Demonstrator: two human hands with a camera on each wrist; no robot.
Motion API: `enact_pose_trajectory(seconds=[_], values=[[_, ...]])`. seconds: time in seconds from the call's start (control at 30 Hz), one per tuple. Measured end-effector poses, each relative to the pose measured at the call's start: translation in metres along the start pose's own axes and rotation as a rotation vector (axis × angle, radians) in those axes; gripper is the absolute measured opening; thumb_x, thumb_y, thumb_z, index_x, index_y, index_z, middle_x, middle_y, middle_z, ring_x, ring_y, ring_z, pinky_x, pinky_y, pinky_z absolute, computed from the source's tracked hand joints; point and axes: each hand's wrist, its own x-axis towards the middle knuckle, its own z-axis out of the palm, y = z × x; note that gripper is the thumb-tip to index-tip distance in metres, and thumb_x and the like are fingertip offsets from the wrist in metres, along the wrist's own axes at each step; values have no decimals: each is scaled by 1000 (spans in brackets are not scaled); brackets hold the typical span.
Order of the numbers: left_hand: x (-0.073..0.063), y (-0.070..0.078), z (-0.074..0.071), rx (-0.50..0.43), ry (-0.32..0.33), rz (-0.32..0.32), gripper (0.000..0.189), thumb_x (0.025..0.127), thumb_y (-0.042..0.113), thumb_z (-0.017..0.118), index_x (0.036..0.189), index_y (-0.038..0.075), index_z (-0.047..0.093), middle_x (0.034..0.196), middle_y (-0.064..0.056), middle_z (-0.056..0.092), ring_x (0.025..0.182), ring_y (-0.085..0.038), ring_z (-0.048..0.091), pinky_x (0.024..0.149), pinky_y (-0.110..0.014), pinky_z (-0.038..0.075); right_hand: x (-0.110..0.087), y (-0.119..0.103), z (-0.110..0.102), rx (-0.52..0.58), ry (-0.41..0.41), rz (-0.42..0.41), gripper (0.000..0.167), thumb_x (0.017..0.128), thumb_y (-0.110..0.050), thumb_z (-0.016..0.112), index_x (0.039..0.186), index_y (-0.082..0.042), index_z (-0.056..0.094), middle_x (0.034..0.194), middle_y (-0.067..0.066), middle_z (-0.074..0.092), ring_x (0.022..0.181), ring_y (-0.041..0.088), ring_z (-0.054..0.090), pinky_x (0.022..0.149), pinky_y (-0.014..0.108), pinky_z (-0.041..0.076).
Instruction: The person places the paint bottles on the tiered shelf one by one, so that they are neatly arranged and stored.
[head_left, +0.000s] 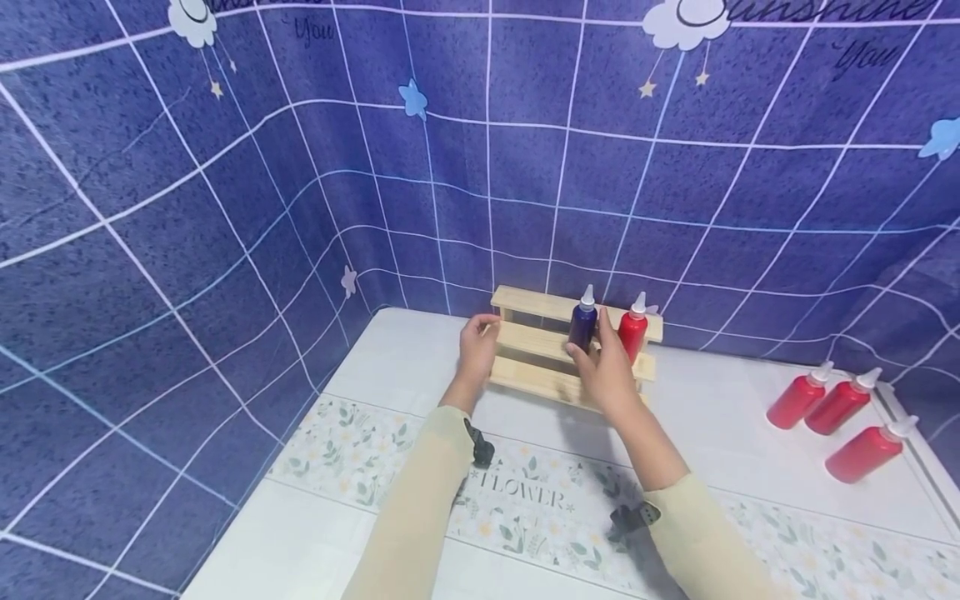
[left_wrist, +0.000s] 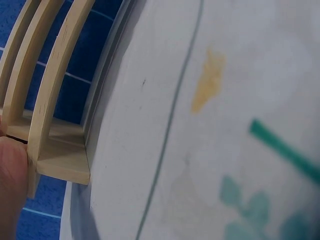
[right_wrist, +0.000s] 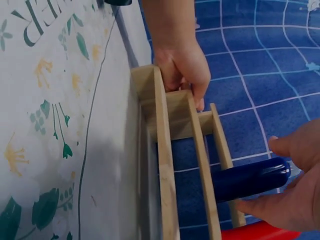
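Note:
A three-tier wooden rack (head_left: 536, 379) stands against the blue cloth. My left hand (head_left: 477, 346) grips its left end, with curled fingers also visible at the end boards in the right wrist view. On the middle tier stands a dark blue squeeze bottle (head_left: 582, 325) with a white nozzle. My right hand (head_left: 609, 375) is around this bottle, thumb and fingers spread to either side. In the right wrist view a narrow gap shows between the upper digit and the blue bottle (right_wrist: 247, 178). Just right of it, a red squeeze bottle (head_left: 632, 333) stands on the same tier.
Three more red squeeze bottles (head_left: 797, 402) lie tilted on the table's right side. A floral band with printed lettering crosses the white tabletop (head_left: 712, 408). Blue patterned cloth (head_left: 420, 208) hangs behind and to the left of the table.

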Motion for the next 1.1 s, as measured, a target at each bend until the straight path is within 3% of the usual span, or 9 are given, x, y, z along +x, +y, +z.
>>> enact_pose_trajectory(seconds=[0.3, 0.43, 0.53, 0.7, 0.97, 1.1], values=[[-4, 2, -2, 11, -4, -7, 16, 103, 10, 61, 116, 3, 69, 151, -22, 59, 153, -35, 45, 132, -52, 29, -16, -9, -14, -46, -81, 51, 88, 105, -38, 64, 168, -3, 14, 169, 30, 31, 153, 50, 39, 124, 64, 37], [-3, 2, -2, 18, 1, -1, 17, 103, 10, 61, 116, 3, 68, 150, -21, 60, 151, -35, 46, 132, -52, 30, -22, -10, -24, -56, -78, 50, 72, 107, -47, 58, 162, -5, 37, 163, 28, 45, 148, 51, 46, 121, 66, 40], [-1, 3, -2, 25, 6, -1, 17, 102, 10, 62, 115, 3, 69, 148, -20, 61, 151, -35, 47, 131, -51, 32, -24, -11, -29, -48, -35, 44, 60, 107, -48, 56, 148, -5, 57, 147, 28, 61, 137, 47, 59, 114, 64, 48], [3, 4, -1, 5, 15, 3, 16, 101, 8, 61, 114, 2, 68, 148, -22, 61, 151, -34, 47, 131, -49, 33, -25, -11, -34, -3, 52, 43, 46, 107, -42, 58, 128, -2, 69, 123, 23, 75, 114, 37, 72, 99, 51, 58], [1, 6, -1, 4, 13, -21, 15, 102, 11, 62, 114, 5, 69, 154, -21, 57, 154, -35, 44, 131, -51, 32, -30, -8, -46, 59, 227, 59, 38, 107, -38, 58, 101, -4, 75, 99, 14, 79, 87, 15, 67, 72, 23, 51], [-3, 5, 0, -8, 5, -30, 15, 102, 10, 61, 115, 3, 68, 154, -22, 57, 154, -35, 44, 131, -50, 33, -34, -3, -51, 173, 350, 46, 31, 105, -24, 60, 95, 2, 74, 81, -10, 74, 72, 5, 63, 61, 16, 51]])
